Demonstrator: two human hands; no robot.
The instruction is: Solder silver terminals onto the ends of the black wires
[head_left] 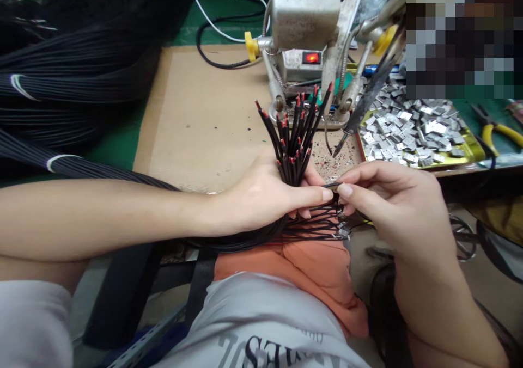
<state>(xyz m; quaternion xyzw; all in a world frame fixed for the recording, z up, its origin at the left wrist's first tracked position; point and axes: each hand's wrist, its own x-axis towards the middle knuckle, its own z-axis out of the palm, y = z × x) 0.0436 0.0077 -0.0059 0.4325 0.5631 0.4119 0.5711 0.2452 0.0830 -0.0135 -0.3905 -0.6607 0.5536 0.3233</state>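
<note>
My left hand [265, 194] is closed round a bundle of thin black wires with red tips [294, 131], which fan upward from my fist. A second group of black wires [318, 227] with metal ends lies under my fingers toward the right. My right hand [392, 199] pinches one black wire [332, 184] between thumb and forefinger, right against my left forefinger tip. Both hands hover at the front edge of the workbench, above my lap.
A metal bench machine [306, 14] with a lit red switch [311, 57] stands at the back. A yellow tray [469, 151] of several small metal terminals sits right. Yellow-handled pliers [500, 131] lie far right. Big black cable bundles [73, 79] fill the left. Cardboard mat [204, 117] covers the bench.
</note>
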